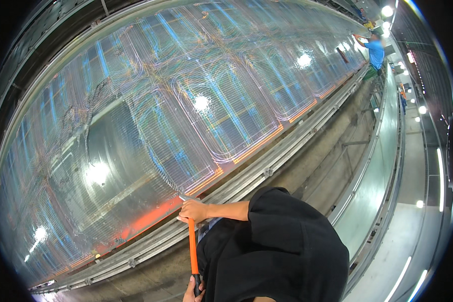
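I look down on a long factory hall with ceiling lights, and the great curved mould surface (151, 116) fills most of the head view, wrapped in clear film over a mesh of blue and white lines, with an orange strip (151, 217) along its lower edge. Below that strip runs a grey metal flange rail (246, 181) with bolts, and beyond the rail a walkway. At the far end of the mould surface a person in a blue shirt (374, 53) reaches up to it; those hands are not mine. My own hands sit just below the orange strip: one hand (194, 211), its fingers clamped round the upper part of an orange-handled tool (193, 251), has the tool's metal tip at the film edge; the other hand (194, 292) grips the dark butt end at the bottom of the frame, fingers closed as far as I can tell. Which hand is left I cannot tell, as a black sleeve (277, 246) hides the arms. I judge the step to be working the tip along the film's edge; the next move calls for steady pressure without tearing the film.
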A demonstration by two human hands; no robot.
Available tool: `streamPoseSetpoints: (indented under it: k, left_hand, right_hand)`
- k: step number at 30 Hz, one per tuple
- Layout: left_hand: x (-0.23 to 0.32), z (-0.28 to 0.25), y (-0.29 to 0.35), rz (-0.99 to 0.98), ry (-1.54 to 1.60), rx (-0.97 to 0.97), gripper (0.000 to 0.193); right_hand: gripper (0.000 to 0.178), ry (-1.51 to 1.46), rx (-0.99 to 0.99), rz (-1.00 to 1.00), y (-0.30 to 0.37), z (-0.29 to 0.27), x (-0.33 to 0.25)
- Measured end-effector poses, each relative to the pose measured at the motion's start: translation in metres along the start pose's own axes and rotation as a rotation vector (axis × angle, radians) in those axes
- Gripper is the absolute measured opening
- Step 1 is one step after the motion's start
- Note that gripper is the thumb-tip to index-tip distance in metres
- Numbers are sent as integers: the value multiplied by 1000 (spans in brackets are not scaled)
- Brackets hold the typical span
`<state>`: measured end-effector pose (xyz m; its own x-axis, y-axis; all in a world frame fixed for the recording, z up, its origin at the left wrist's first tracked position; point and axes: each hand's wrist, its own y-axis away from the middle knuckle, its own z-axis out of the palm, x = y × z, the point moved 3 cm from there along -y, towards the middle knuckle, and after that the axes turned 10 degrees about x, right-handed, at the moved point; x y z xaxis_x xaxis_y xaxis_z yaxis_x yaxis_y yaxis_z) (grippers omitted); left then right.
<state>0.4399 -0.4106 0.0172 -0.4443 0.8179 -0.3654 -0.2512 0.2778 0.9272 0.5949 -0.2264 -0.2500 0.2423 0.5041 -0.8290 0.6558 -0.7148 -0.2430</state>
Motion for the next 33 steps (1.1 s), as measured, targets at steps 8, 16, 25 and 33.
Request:
streamPoseSetpoints:
  k: [8,16,25,33]
  left_hand:
    - [89,14,53,-26,63,-27,44]
    - [257,59,141,-41,-68,118,45]
    - [397,97,160,-2,307,-277,52]
    - [435,85,94,162,410,-854,51]
  right_hand:
    - [39,2,180,-140,-67,15,35]
    - [40,-36,354,-178,-223,-6,88]
    - [35,-33,343,-283,-407,-74,192]
    - [42,166,82,-237,-470,-98,221]
